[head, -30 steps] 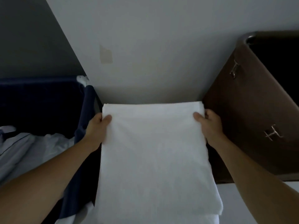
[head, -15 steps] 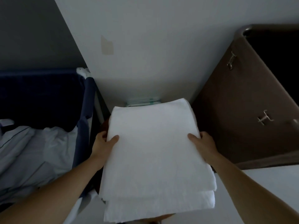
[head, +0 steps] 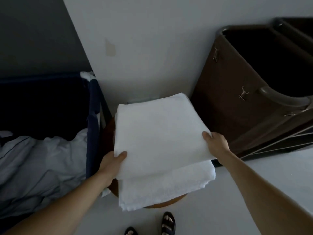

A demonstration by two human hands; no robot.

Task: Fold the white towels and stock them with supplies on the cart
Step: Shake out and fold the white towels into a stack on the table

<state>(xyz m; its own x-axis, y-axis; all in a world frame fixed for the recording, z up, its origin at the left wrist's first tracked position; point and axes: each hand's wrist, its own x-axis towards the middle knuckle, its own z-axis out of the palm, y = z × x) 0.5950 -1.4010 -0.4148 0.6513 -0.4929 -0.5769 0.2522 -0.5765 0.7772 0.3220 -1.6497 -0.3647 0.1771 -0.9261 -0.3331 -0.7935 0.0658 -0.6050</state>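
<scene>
Because soft, light and limp, needs support at both side edges. Pinches near-left corner of folded towel (head: 160, 133) with left hand (head: 111, 162), thumb on top; holds it over a second towel (head: 166, 185) on the stool (head: 166, 203); grips right edge with right hand (head: 216, 143) likewise.
</scene>
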